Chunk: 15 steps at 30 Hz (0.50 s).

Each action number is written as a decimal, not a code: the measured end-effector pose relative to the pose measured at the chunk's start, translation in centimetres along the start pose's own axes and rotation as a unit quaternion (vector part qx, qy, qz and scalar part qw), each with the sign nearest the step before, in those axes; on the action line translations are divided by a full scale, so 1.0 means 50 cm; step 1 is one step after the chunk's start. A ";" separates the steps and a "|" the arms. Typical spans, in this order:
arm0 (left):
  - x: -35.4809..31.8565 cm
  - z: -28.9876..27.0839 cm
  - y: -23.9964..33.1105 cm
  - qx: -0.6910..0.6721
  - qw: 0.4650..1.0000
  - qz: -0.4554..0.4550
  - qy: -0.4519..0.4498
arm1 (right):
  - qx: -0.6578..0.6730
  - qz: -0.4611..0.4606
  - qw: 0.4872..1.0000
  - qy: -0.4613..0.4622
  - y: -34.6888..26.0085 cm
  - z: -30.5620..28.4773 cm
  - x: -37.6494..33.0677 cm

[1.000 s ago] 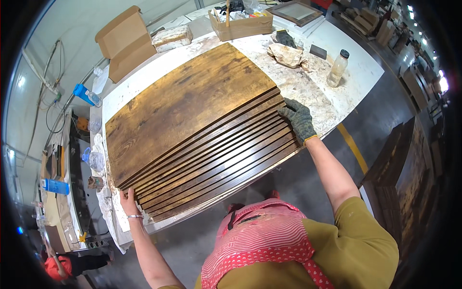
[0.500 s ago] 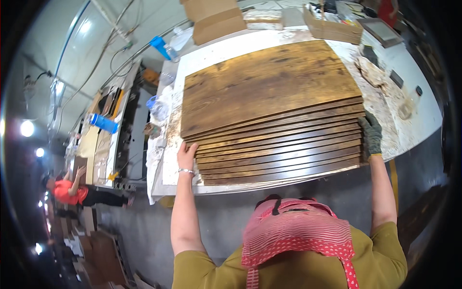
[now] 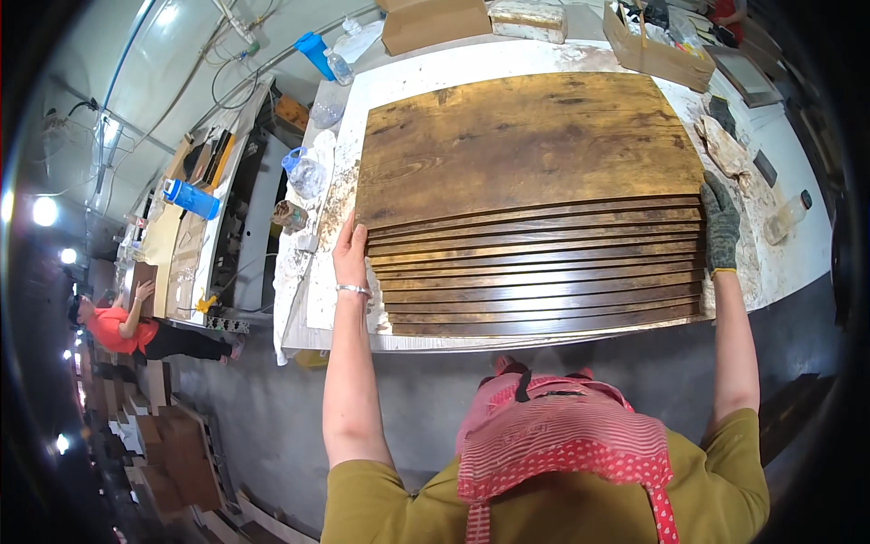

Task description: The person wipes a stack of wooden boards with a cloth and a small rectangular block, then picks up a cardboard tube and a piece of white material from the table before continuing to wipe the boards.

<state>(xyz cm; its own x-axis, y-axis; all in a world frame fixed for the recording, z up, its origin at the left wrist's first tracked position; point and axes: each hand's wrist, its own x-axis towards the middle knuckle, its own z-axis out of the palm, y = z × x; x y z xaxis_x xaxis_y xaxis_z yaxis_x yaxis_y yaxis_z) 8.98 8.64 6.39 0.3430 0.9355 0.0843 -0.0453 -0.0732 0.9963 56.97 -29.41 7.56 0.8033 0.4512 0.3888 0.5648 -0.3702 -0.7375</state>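
A stack of several dark brown wooden boards (image 3: 530, 172) lies fanned out on a white worktable (image 3: 507, 63), each lower board sticking out a little toward me. My left hand (image 3: 349, 254), bare with a metal bracelet, presses flat against the left ends of the boards. My right hand (image 3: 722, 225), in a grey-green glove, presses against the right ends. Both hands squeeze the stack from its two sides.
Cardboard boxes (image 3: 433, 23) and an open carton (image 3: 657, 50) stand at the table's far edge. Stained rags (image 3: 725, 145) and a small bottle (image 3: 787, 218) lie at the right. Water bottles (image 3: 315, 54) and a cluttered bench (image 3: 204, 227) are at the left. A person in red (image 3: 113, 326) works far left.
My view has swung so the stack now lies square in front of me. My left hand has moved up from the table's near corner onto the boards' left ends; the right hand stays on the right ends.
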 end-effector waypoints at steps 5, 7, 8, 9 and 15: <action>0.000 0.023 0.015 0.080 0.995 0.027 0.058 | -0.004 -0.017 0.999 0.050 0.005 0.022 -0.023; 0.003 0.023 0.010 0.063 0.993 0.030 0.092 | 0.008 -0.016 0.999 0.036 0.001 0.020 -0.016; 0.004 0.021 0.011 0.064 0.993 0.029 0.094 | 0.020 -0.013 0.999 0.025 -0.001 0.021 -0.012; 0.000 0.026 0.012 0.070 0.992 0.036 0.099 | 0.035 -0.004 0.999 0.025 0.003 0.019 -0.011; 0.006 0.060 -0.001 0.064 0.991 0.038 0.114 | -0.036 -0.007 0.999 0.023 0.002 -0.020 -0.009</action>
<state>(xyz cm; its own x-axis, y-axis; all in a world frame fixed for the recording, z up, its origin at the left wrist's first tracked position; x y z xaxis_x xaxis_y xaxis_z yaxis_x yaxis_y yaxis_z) 11.89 7.90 6.43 0.1209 0.9785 0.1671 0.0610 -0.1753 0.9826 56.84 -30.46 7.88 0.8024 0.4188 0.4252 0.5866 -0.4223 -0.6910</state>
